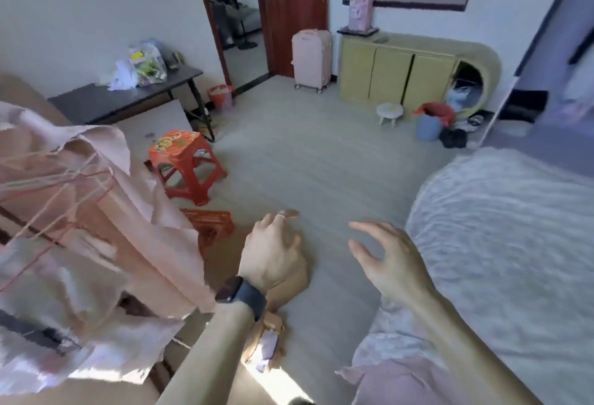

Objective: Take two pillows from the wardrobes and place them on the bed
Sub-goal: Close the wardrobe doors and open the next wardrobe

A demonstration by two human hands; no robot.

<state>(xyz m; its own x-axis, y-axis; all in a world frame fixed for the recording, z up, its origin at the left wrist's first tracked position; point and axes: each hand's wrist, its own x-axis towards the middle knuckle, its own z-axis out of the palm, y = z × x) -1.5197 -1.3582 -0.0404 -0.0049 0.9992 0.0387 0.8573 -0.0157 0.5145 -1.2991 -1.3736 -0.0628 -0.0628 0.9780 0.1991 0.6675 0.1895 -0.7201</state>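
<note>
The bed (501, 244), covered in a pale rumpled sheet, fills the right side of the view. My left hand (273, 253), with a dark watch on the wrist and a ring, hovers over the floor with fingers loosely spread and holds nothing. My right hand (385, 257) is beside the bed's edge, fingers apart and empty. No pillow is visible. At the left hangs pink fabric (96, 212) with thin hangers, blurred; whether it belongs to a wardrobe I cannot tell.
A red plastic stool (184, 165) and an orange basket (212, 224) stand on the floor at left. A dark table (106, 99) holds bags. A pink suitcase (311, 57), a yellow cabinet (398, 70), a small white stool (389, 112) and a blue bin (429, 126) line the far wall.
</note>
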